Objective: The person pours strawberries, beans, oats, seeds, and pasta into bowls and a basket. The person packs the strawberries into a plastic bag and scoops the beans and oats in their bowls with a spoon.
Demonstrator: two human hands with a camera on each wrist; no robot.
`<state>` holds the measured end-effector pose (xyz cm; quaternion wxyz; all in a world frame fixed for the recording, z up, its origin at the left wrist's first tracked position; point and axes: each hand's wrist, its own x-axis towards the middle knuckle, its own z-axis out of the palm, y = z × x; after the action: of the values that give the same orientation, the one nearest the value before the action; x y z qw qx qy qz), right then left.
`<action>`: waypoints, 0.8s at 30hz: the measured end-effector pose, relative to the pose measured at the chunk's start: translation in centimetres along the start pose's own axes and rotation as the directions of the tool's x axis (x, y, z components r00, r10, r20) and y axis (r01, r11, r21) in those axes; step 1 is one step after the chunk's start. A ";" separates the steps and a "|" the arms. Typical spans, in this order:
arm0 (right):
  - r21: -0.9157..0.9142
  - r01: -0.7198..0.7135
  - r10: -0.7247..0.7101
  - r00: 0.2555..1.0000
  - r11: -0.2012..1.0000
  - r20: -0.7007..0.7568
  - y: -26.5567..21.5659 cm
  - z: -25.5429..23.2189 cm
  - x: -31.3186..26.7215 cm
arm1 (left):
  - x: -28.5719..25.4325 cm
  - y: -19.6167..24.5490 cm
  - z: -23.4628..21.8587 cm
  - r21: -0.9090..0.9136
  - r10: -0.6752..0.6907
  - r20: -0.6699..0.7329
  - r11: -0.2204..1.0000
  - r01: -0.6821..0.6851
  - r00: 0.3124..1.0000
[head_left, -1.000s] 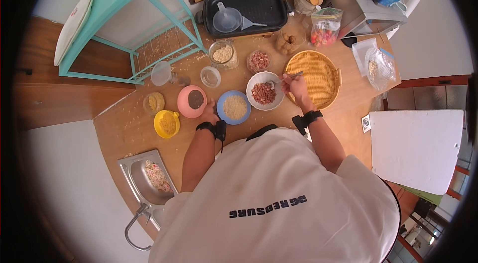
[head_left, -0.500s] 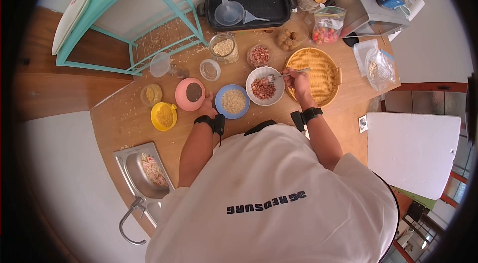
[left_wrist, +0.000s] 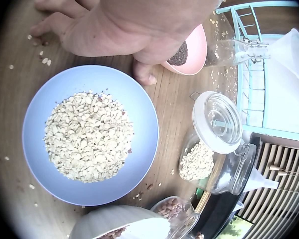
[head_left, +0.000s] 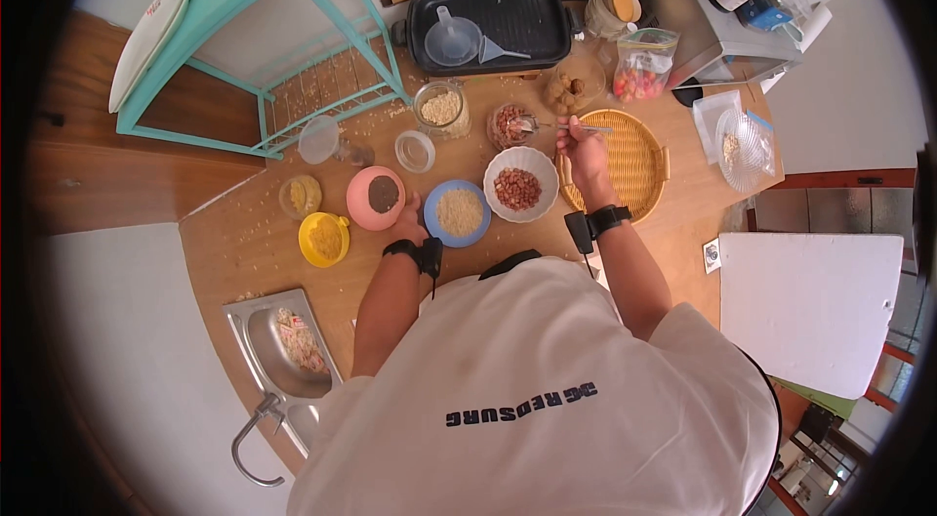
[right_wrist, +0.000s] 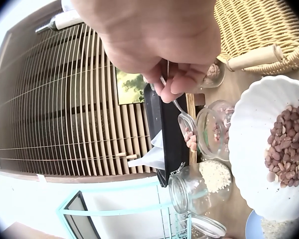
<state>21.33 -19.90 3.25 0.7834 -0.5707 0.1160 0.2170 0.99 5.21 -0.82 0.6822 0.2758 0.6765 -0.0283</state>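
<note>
Seen from the head, the right hand (head_left: pixel 589 157) pinches a metal spoon (head_left: pixel 586 128) by its handle, the spoon's end reaching to about ten o'clock over the peanut jar (head_left: pixel 507 128). That view blurs the load; the right wrist view shows peanuts on the spoon, just beside the jar's mouth. Whether spoon and rim touch, I cannot tell.

The white bowl (head_left: pixel 494 202), holding more peanuts, sits at six o'clock from the jar, with the blue dish (head_left: pixel 430 223) of oats at its eight o'clock. The wicker basket (head_left: pixel 639 169) lies beside and under the right hand, towards three o'clock.

The left hand (head_left: pixel 409 223) rests empty, fingers loose, with the pink bowl (head_left: pixel 363 211) at ten o'clock and the blue dish at three. Only the left wrist view shows its fingers clearly, with stray oats (left_wrist: pixel 46 60) near them.
</note>
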 end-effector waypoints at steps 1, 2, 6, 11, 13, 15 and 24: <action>0.000 0.004 -0.004 1.000 1.000 0.001 0.1 0.3 0.0 | -0.3 0.1 0.1 -0.043 -0.040 0.004 0.998 0.040 0.999; 0.002 0.037 -0.037 0.999 0.999 -0.008 -0.1 0.6 0.2 | 0.3 0.1 0.2 -0.045 -0.033 0.012 0.998 0.034 0.999; -0.003 0.081 -0.081 0.996 0.997 -0.036 0.2 0.8 0.0 | 0.9 -0.3 -0.1 -0.088 -0.001 0.025 0.996 0.004 1.000; 0.026 0.038 -0.037 0.998 0.999 -0.056 0.9 0.3 0.4 | 2.2 -0.9 -0.6 -0.127 0.032 0.028 0.992 -0.028 0.999; 0.055 0.023 -0.020 0.998 0.998 -0.054 0.9 0.4 0.4 | 1.7 -0.7 -0.4 -0.125 0.056 0.034 0.991 -0.052 0.998; 0.053 0.051 -0.050 0.998 0.997 -0.036 0.6 0.6 0.0 | 0.8 -0.5 -0.2 -0.113 0.061 0.026 0.992 -0.058 0.998; -0.307 0.166 -0.103 0.972 0.937 0.209 -0.5 -1.3 -1.4 | 2.4 -0.4 -0.2 -0.033 0.005 -0.030 0.999 -0.006 1.000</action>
<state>20.42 -21.55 3.88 0.7001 -0.6743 -0.0357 0.2322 0.83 5.76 -3.22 0.6765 0.2669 0.6863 -0.0111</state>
